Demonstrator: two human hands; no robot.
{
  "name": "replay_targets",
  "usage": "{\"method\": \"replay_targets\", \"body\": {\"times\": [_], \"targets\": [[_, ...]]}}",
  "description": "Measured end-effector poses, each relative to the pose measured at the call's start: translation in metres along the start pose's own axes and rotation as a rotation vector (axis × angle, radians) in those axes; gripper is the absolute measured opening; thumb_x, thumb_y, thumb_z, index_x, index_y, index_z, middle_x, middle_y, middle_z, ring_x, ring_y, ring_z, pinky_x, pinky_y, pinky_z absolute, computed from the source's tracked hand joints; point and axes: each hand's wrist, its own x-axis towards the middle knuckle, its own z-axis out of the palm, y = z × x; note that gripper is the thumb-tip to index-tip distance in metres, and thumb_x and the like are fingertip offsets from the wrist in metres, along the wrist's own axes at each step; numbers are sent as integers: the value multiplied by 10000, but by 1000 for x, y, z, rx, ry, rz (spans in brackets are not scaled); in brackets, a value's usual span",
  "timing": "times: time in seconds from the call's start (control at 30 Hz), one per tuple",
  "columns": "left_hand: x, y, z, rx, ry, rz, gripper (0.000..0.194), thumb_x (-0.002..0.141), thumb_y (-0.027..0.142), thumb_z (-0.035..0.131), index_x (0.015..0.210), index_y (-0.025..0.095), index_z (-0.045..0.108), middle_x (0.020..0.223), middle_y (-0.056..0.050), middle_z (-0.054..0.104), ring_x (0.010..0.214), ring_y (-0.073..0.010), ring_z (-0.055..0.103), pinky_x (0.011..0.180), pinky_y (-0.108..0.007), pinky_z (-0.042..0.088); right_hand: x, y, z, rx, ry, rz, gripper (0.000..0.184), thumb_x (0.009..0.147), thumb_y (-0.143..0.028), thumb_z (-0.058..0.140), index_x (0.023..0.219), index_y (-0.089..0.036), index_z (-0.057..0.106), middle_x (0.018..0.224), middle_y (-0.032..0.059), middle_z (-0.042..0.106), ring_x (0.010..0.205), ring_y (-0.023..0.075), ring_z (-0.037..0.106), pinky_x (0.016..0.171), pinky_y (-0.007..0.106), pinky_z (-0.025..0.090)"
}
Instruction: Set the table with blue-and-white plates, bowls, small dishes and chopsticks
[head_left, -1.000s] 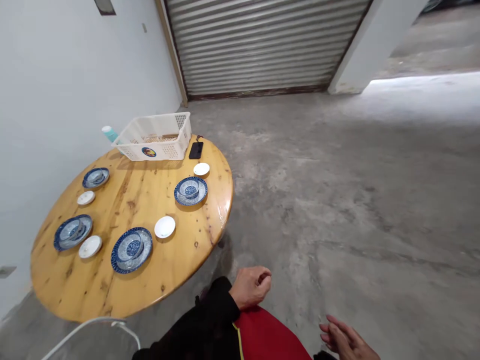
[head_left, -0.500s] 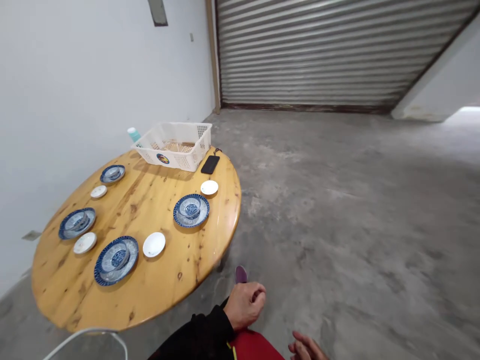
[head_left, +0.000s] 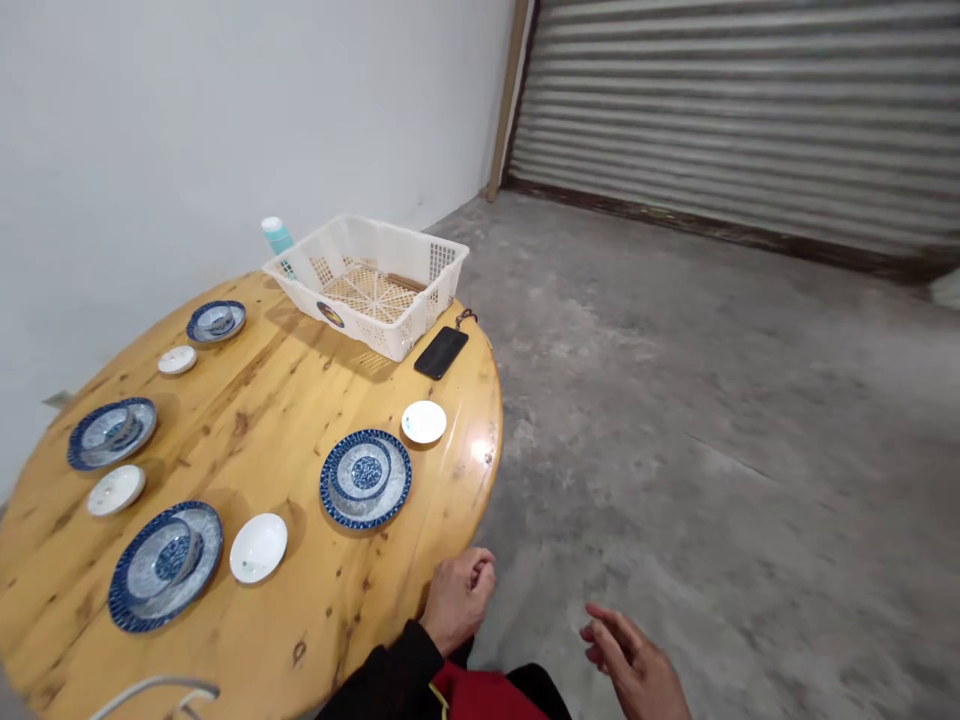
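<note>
My left hand (head_left: pixel 459 600) is curled into a loose fist at the near right edge of the round wooden table (head_left: pixel 247 450). Nothing shows in its fingers. Over the floor to the right, my right hand (head_left: pixel 637 662) is open and holds nothing, its fingers partly spread. Closest to the left hand is a blue-patterned plate (head_left: pixel 401 492) with a small bowl (head_left: pixel 366 470) on it. A white saucer (head_left: pixel 424 422) lies just beyond. Another plate with a bowl (head_left: pixel 124 600) and a white saucer (head_left: pixel 259 548) are at the near left.
A white plastic basket (head_left: pixel 360 325) with thin wooden sticks (head_left: pixel 406 283) inside stands at the table's back. Beside it are a black phone (head_left: pixel 441 353) and a teal bottle (head_left: pixel 277 236). More plates with bowls and saucers line the left side. A white curved bar (head_left: pixel 154 684) crosses the near edge.
The view has turned and come closer to the table. My left hand has moved from over the floor to the table's edge. More of my right hand shows.
</note>
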Motion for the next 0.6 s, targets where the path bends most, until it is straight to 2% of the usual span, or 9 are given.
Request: {"method": "replay_targets", "body": {"times": [0.13, 0.23, 0.33, 0.43, 0.5, 0.6], "targets": [[5, -6, -16, 4, 58, -69, 285, 936, 270, 427, 974, 192, 698, 766, -14, 719, 678, -146, 647, 641, -221, 444, 39, -46, 1, 35, -15, -85, 634, 628, -744, 655, 913, -179, 698, 697, 77, 737, 589, 228, 689, 564, 335, 563], [4, -14, -26, 54, 105, -140, 276, 961, 285, 426, 965, 213, 693, 802, -14, 733, 732, -154, 673, 654, -216, 434, 74, -99, -1, 17, -45, -222, 608, 631, -727, 675, 905, -183, 685, 678, 73, 730, 579, 224, 676, 548, 335, 550], [4, -21, -33, 97, 126, -218, 271, 979, 276, 415, 934, 214, 676, 839, -18, 747, 791, -158, 695, 670, -213, 425, 115, -174, -7, -102, -52, -423, 492, 713, -637, 668, 934, -197, 695, 713, 63, 741, 627, 218, 687, 628, 344, 572], [7, -25, -36, 101, 144, -289, 281, 984, 267, 402, 928, 209, 670, 885, -32, 761, 847, -168, 710, 717, -219, 444, 157, -262, -7, -206, -2, -684, 392, 787, -555, 610, 949, -210, 700, 756, 62, 751, 652, 217, 689, 682, 361, 568], [11, -29, -34, 105, 181, -330, 309, 989, 279, 385, 920, 213, 679, 913, -40, 768, 889, -177, 716, 756, -227, 461, 184, -321, 3, -233, 12, -834, 349, 834, -500, 574, 988, -213, 700, 808, 69, 762, 704, 228, 712, 726, 375, 576], [17, -36, -27, 93, 276, -401, 350, 993, 332, 373, 924, 241, 704, 958, -43, 778, 948, -191, 723, 796, -236, 489, 228, -401, 34, -311, -13, -1069, 302, 865, -422, 544, 1006, -212, 707, 875, 80, 770, 785, 241, 734, 756, 372, 579]]}}
